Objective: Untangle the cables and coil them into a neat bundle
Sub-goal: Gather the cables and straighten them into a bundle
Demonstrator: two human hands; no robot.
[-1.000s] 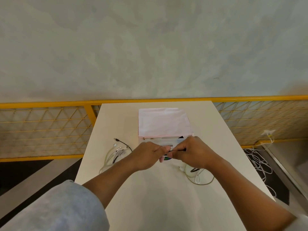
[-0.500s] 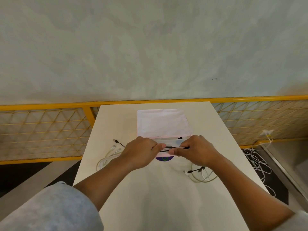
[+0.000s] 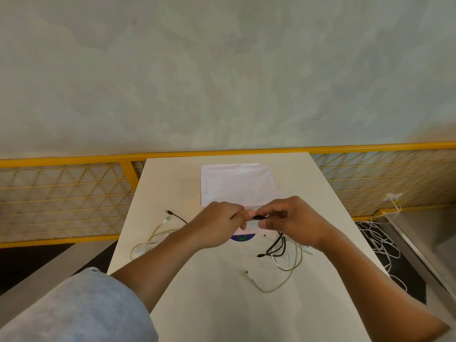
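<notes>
Both hands meet above the middle of the white table (image 3: 197,304). My left hand (image 3: 217,225) and my right hand (image 3: 293,223) pinch a short stretch of black cable (image 3: 259,217) between their fingertips. Below my right hand the black cable (image 3: 277,248) hangs in loops, mixed with pale white cables (image 3: 288,262) that trail onto the table. One white cable end (image 3: 249,274) lies loose near the front. A second pile of white and black cables (image 3: 158,233) lies left of my left forearm.
A white and pink box (image 3: 237,183) stands at the table's far side, just behind my hands. A purple and green disc (image 3: 243,237) peeks out under them. A yellow mesh railing (image 3: 61,193) runs behind the table. More white cables (image 3: 377,240) lie on the floor at right.
The hands have lifted slightly and the right hand pulled the black cable up, so more black and white loops now hang and spread below it toward the front of the table.
</notes>
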